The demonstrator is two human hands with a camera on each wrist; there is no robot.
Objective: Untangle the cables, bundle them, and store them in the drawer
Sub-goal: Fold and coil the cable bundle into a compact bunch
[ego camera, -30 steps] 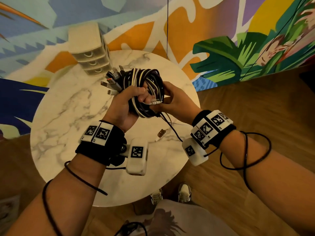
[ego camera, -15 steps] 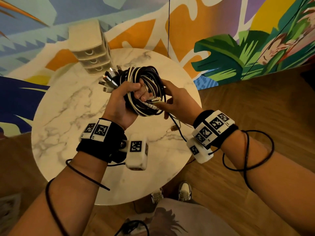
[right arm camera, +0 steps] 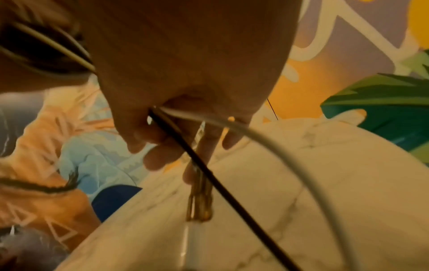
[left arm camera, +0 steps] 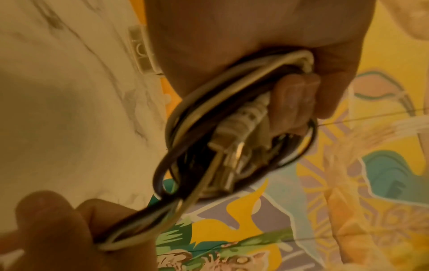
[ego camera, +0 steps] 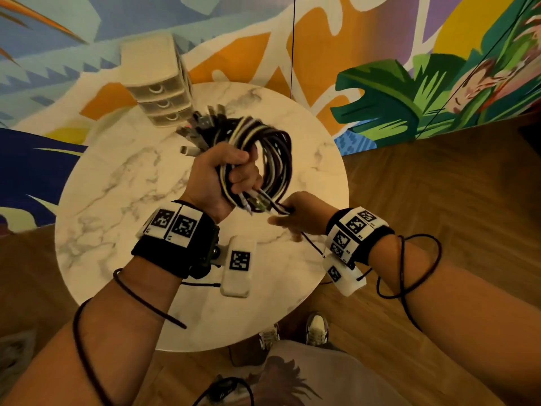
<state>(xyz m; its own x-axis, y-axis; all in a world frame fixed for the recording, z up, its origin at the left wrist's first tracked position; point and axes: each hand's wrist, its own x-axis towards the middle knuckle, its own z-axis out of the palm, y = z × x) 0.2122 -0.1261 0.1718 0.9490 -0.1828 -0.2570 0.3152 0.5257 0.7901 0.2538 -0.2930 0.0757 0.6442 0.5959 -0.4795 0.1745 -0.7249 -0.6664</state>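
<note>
Just below the left hand (ego camera: 222, 174) clenching the cable coil (ego camera: 263, 153), the right hand (ego camera: 298, 218) pinches loose ends (ego camera: 282, 210); tugging hard could unravel the loops.

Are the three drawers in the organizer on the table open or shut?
Shut: all three fronts of the drawer organizer sit flush in the head view.

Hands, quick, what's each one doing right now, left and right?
Left hand: closed, gripping the cable bundle.
Right hand: closed, pinching loose cable strands trailing from the bundle.
</note>
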